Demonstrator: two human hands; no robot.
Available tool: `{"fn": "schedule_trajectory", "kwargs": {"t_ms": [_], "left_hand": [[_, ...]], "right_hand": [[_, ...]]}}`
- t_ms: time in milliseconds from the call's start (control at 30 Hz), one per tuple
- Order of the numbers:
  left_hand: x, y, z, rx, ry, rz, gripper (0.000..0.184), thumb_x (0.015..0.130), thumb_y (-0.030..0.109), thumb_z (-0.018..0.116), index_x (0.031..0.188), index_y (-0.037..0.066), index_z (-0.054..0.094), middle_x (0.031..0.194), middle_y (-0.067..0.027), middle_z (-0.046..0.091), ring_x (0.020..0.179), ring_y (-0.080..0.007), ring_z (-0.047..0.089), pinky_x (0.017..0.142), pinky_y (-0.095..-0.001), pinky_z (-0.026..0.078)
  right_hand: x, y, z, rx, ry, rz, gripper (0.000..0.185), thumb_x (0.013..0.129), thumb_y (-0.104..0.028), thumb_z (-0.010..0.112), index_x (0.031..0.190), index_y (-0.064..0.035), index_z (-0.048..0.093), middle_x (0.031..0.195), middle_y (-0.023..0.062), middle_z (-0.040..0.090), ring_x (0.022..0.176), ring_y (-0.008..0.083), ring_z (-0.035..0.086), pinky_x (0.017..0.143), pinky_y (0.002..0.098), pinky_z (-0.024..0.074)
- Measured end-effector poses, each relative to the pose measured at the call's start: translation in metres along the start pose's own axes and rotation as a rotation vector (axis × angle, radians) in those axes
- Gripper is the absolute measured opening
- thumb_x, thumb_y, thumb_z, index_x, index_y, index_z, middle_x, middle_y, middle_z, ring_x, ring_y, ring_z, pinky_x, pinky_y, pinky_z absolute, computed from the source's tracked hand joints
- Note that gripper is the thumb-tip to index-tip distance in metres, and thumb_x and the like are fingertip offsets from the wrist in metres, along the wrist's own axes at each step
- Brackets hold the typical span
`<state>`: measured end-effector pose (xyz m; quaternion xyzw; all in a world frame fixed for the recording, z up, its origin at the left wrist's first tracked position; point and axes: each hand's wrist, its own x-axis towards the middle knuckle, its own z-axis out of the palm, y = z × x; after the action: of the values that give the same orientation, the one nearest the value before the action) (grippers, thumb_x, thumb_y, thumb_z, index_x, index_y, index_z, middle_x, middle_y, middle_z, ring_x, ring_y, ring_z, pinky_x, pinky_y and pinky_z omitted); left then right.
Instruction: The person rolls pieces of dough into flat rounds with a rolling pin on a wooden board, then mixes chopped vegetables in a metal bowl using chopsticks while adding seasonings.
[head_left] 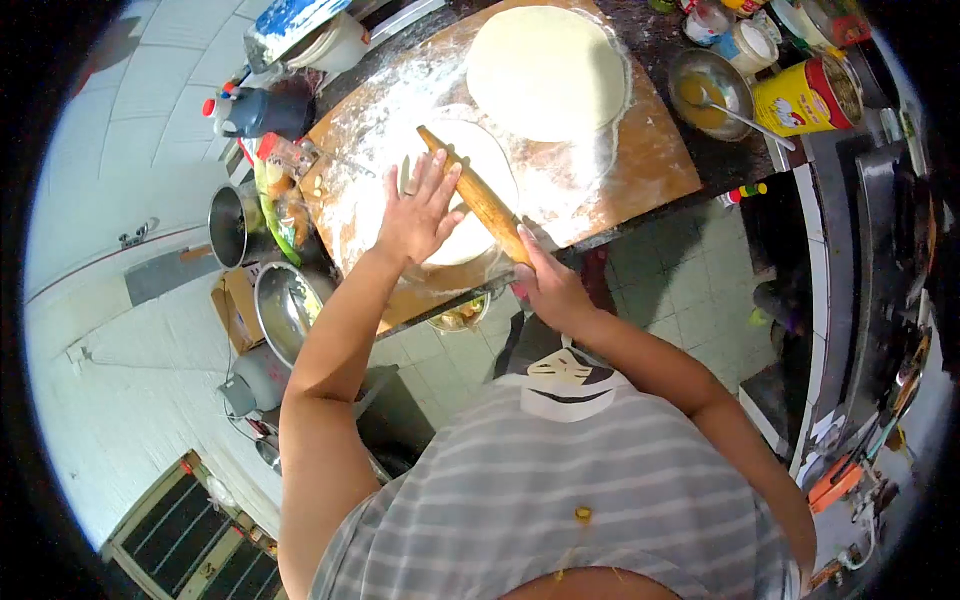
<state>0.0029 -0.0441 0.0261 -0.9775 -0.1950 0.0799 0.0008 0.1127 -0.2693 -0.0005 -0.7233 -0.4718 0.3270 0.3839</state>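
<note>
A wooden rolling pin (487,205) lies slantwise over a round sheet of dough (480,150) on a floured wooden board (655,165). My right hand (550,285) is closed around the pin's near end, at the board's front edge. My left hand (418,215) lies flat with fingers spread on the dough's left part, its fingertips close beside the pin; whether they touch it I cannot tell. Behind, a second, larger dough round (545,72) rests flat on the board. Loose flour is scattered around both rounds.
Right of the board stand a metal bowl (690,75) with yellow liquid and a spoon (745,120), and a yellow can (790,100). At left are a steel pot (228,225), a steel basin (275,310), a green vegetable (270,215) and a dark jug (265,112).
</note>
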Motion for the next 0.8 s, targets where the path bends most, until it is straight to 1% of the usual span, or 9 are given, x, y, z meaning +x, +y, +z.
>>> {"fn": "schedule_trajectory", "kwargs": {"t_ms": [67, 100, 200, 300, 400, 500, 600, 700, 800], "left_hand": [[0.018, 0.012, -0.002, -0.035, -0.070, 0.010, 0.064, 0.090, 0.051, 0.035, 0.144, 0.021, 0.016, 0.151, -0.0086, 0.009, 0.138, -0.0339, 0.010, 0.108, -0.0565, 0.005], [0.035, 0.015, 0.001, -0.062, -0.030, 0.040, 0.065, 0.090, 0.052, 0.035, 0.143, 0.021, 0.017, 0.150, -0.0089, 0.010, 0.137, -0.0337, 0.011, 0.109, -0.0560, 0.007], [0.082, 0.048, -0.009, -0.025, 0.072, 0.057, 0.067, 0.089, 0.057, 0.030, 0.143, 0.021, 0.017, 0.150, -0.0047, 0.013, 0.138, -0.0282, 0.010, 0.110, -0.0539, 0.005], [0.098, 0.061, -0.009, -0.077, 0.162, 0.055, 0.069, 0.089, 0.058, 0.027, 0.144, 0.019, 0.016, 0.150, -0.0038, 0.013, 0.139, -0.0262, 0.009, 0.110, -0.0531, 0.002], [0.102, 0.052, -0.019, -0.107, 0.257, -0.020, 0.073, 0.088, 0.055, 0.032, 0.144, 0.011, 0.015, 0.149, -0.0070, 0.018, 0.138, -0.0296, 0.012, 0.109, -0.0555, 0.005], [0.116, 0.037, -0.031, -0.091, 0.262, 0.070, 0.070, 0.088, 0.055, 0.035, 0.144, 0.017, 0.017, 0.149, -0.0065, 0.018, 0.138, -0.0305, 0.013, 0.108, -0.0556, 0.006], [0.114, 0.038, -0.018, -0.087, 0.163, 0.299, 0.066, 0.089, 0.052, 0.036, 0.143, 0.019, 0.019, 0.149, -0.0049, 0.018, 0.138, -0.0284, 0.014, 0.110, -0.0527, 0.008], [0.054, 0.036, -0.011, -0.128, 0.010, 0.342, 0.068, 0.088, 0.053, 0.037, 0.144, 0.019, 0.018, 0.150, -0.0035, 0.016, 0.138, -0.0262, 0.012, 0.112, -0.0487, 0.008], [-0.022, 0.013, -0.023, -0.070, -0.156, 0.320, 0.071, 0.086, 0.055, 0.037, 0.144, 0.020, 0.017, 0.150, -0.0035, 0.014, 0.138, -0.0265, 0.010, 0.111, -0.0499, 0.006]], "right_hand": [[0.005, -0.016, -0.016, -0.160, -0.202, 0.208, 0.062, 0.086, -0.031, 0.054, 0.137, -0.0051, 0.030, 0.118, 0.0227, 0.053, 0.078, 0.0397, 0.062, 0.067, 0.0450, 0.0506], [0.002, -0.010, -0.015, -0.262, -0.127, 0.200, 0.066, 0.083, -0.029, 0.059, 0.137, -0.0070, 0.029, 0.114, 0.0206, 0.056, 0.066, 0.0396, 0.061, 0.061, 0.0463, 0.0503], [0.002, 0.008, -0.040, -0.379, 0.087, 0.170, 0.066, 0.079, -0.023, 0.062, 0.136, -0.0086, 0.033, 0.113, 0.0193, 0.056, 0.070, 0.0369, 0.062, 0.062, 0.0437, 0.0511], [0.007, 0.033, -0.050, -0.401, 0.260, 0.011, 0.066, 0.076, -0.018, 0.065, 0.134, -0.0095, 0.036, 0.112, 0.0168, 0.057, 0.077, 0.0339, 0.063, 0.062, 0.0421, 0.0515], [0.007, 0.037, -0.063, -0.457, 0.179, -0.001, 0.065, 0.076, -0.016, 0.064, 0.134, -0.0101, 0.035, 0.106, 0.0184, 0.056, 0.081, 0.0338, 0.062, 0.060, 0.0412, 0.0521], [0.011, 0.031, -0.072, -0.595, 0.086, -0.010, 0.062, 0.078, -0.023, 0.063, 0.133, -0.0103, 0.036, 0.100, 0.0180, 0.057, 0.081, 0.0351, 0.061, 0.062, 0.0426, 0.0517], [0.009, 0.011, -0.059, -0.205, -0.112, 0.519, 0.061, 0.082, -0.034, 0.059, 0.133, -0.0097, 0.036, 0.093, 0.0186, 0.056, 0.082, 0.0376, 0.059, 0.068, 0.0457, 0.0500], [-0.013, -0.008, -0.040, -0.210, -0.276, 0.508, 0.060, 0.087, -0.040, 0.051, 0.135, -0.0086, 0.032, 0.090, 0.0197, 0.056, 0.083, 0.0395, 0.058, 0.073, 0.0479, 0.0476], [-0.036, -0.008, -0.001, -0.363, -0.408, 0.132, 0.058, 0.089, -0.036, 0.049, 0.136, -0.0099, 0.029, 0.093, 0.0200, 0.056, 0.085, 0.0415, 0.057, 0.073, 0.0492, 0.0465]]}}
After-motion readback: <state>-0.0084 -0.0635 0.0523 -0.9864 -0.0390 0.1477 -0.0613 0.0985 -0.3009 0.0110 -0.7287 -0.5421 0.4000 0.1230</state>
